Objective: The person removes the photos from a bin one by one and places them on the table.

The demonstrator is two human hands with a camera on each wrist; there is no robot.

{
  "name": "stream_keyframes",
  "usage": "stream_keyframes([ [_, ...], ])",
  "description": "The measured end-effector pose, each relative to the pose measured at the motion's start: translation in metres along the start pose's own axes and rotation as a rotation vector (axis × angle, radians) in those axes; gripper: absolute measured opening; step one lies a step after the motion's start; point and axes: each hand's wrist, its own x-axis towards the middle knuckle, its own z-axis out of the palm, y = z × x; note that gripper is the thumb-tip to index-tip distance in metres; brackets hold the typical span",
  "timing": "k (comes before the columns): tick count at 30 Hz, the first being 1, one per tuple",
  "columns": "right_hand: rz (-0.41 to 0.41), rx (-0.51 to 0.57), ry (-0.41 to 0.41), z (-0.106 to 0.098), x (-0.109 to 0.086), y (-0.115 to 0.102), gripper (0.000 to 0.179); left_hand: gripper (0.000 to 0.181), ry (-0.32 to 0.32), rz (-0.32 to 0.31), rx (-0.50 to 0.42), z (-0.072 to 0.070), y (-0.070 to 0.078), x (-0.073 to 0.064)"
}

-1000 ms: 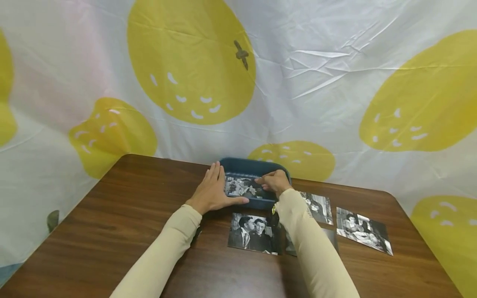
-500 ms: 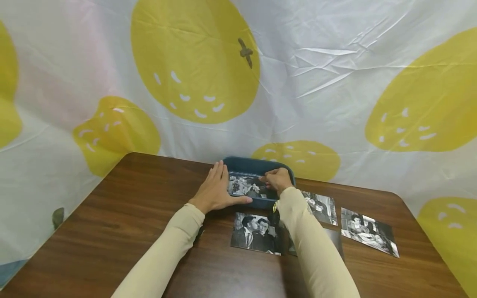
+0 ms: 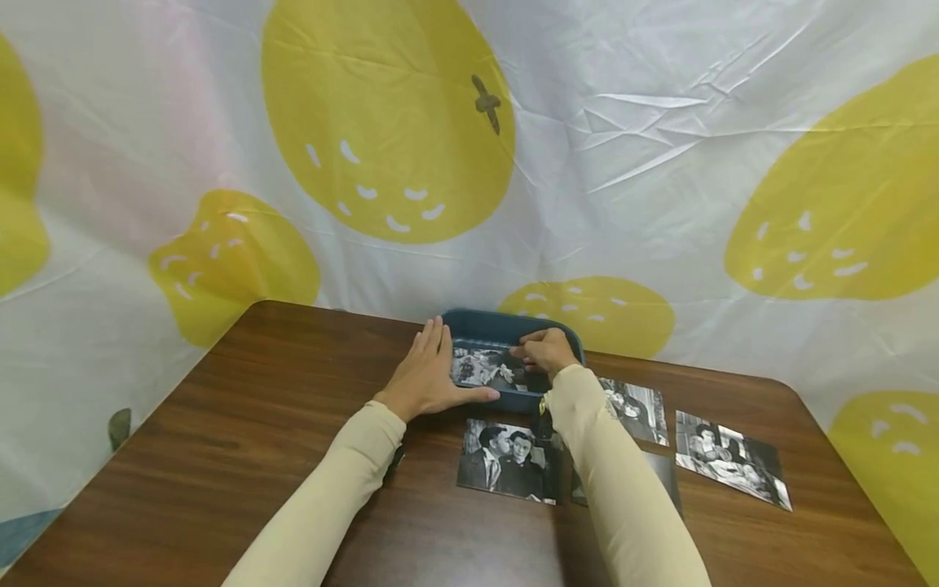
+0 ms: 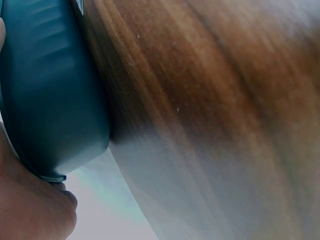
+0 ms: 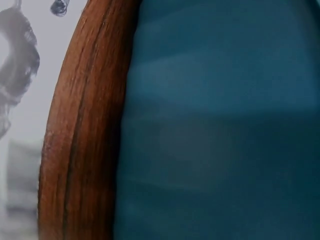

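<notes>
A dark blue rectangular tray (image 3: 480,328) stands at the table's back edge, with a black-and-white photo (image 3: 480,368) lying inside it. My left hand (image 3: 421,377) spans the tray's front left corner. Its straight fingers lie along the left rim and its thumb along the front rim. My right hand (image 3: 548,352) reaches into the right end of the tray, fingers bent and the thumb and forefinger pinching at the photo's edge. That hand hides the photo's right end. In the left wrist view, the tray's outer wall (image 4: 55,95) rises beside part of the left hand (image 4: 35,200).
On the wooden table (image 3: 220,432) in front of the tray lies a photo of two people (image 3: 506,461). Further right are a photo (image 3: 638,408), another photo (image 3: 734,458) and a dark photo (image 3: 663,477) partly under the right sleeve. A lemon-print curtain (image 3: 601,204) hangs close behind.
Both hands hold nearly the same pose at the tray. The whole scene has shifted slightly rightward in the head view; the photos on the table keep their places.
</notes>
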Motion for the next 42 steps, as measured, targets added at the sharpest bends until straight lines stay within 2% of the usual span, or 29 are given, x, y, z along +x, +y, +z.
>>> stream_keyframes([
  [5, 0.005, -0.034, -0.016, -0.003, 0.002, 0.001, 0.042, 0.135, 0.001, 0.001, 0.001, -0.001, 0.001, 0.0],
  [13, -0.008, -0.041, 0.016, -0.008, 0.002, 0.004, 0.038, 0.136, 0.002, -0.003, 0.007, 0.0, -0.001, 0.0],
  [20, -0.019, -0.008, 0.01, -0.006, -0.002, 0.002, 0.031, 0.135, 0.02, 0.003, 0.012, 0.001, -0.001, 0.002],
  [26, 0.009, -0.007, 0.007, -0.006, 0.002, 0.006, 0.031, 0.134, 0.026, 0.008, 0.009, 0.002, -0.001, 0.003],
  [30, 0.023, 0.05, 0.029, -0.006, 0.004, 0.008, 0.028, 0.135, 0.027, 0.01, 0.014, 0.002, 0.0, 0.003],
  [34, 0.042, 0.093, 0.05, -0.007, 0.005, 0.011, 0.03, 0.135, 0.02, 0.004, 0.011, 0.002, 0.0, 0.003],
  [42, 0.082, 0.063, 0.047, -0.01, 0.006, 0.012, 0.044, 0.136, -0.001, 0.0, 0.004, 0.001, 0.002, 0.003],
])
